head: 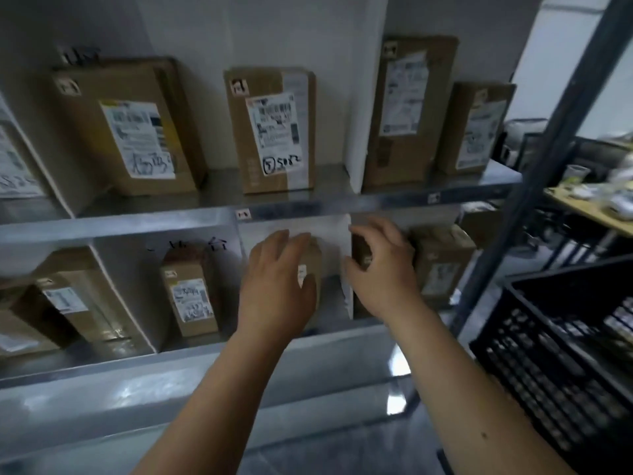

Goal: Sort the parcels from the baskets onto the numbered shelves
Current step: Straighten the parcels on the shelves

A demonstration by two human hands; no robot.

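A small brown parcel (313,265) stands in the middle compartment of the lower shelf (205,358). My left hand (274,286) grips it, fingers over its top and thumb on its front, and hides most of it. My right hand (380,269) is curved at the front edge of the white divider (344,234). Its thumb and fingers lie around a dark brown parcel (359,253) just right of the divider. Whether that hand grips it is unclear. More labelled parcels stand in the other compartments, such as one on the upper shelf (274,132).
A black plastic crate (548,354) sits at lower right, beside the dark shelf post (534,173). Behind the post is a table (582,214) with cluttered items. White dividers split both metal shelves into compartments.
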